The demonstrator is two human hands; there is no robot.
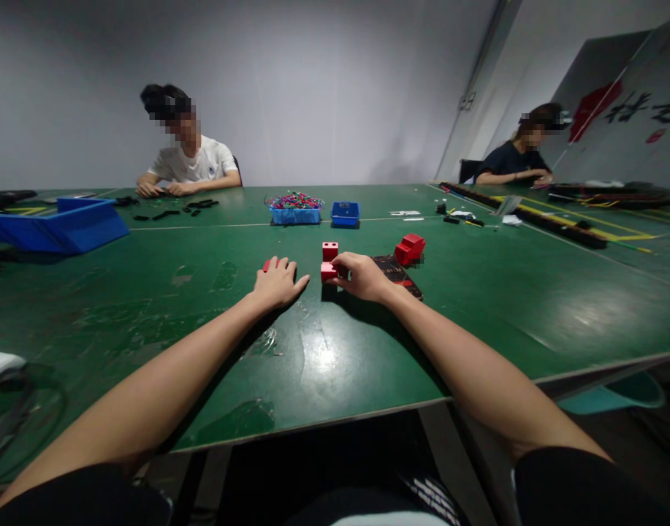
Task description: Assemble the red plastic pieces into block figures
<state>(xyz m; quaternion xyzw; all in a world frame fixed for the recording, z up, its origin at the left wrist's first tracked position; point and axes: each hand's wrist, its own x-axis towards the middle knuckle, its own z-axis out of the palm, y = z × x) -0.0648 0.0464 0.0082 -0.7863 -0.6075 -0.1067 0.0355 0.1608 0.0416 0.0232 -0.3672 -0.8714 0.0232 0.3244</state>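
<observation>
In the head view, the right hand (362, 276) reaches in over the green table (356, 351), its thumb and fingertips clamped on a small red block (327, 272) that sits near the middle of the tabletop. Just behind that stands a red piece with two dark holes (329, 250); whether the two are joined, I cannot tell. The left hand (277, 283) lies palm down to the left, thumb and fingers spread apart, with a red object (267, 265) partly hidden at its fingers; whether they touch it is unclear. A dark flat item (399, 273) lies just beyond the right hand, partly covered by it, and a chunky red part (410, 249) is at its far end. Farther back, a blue tray (296, 216) heaped with multicoloured pieces (295, 200) stands beside a smaller blue tray (345, 220). A large blue bin (88, 225) is at left. Across the table sit a person in a white shirt (195, 161) and, at right, another in a dark shirt (510, 158).
</observation>
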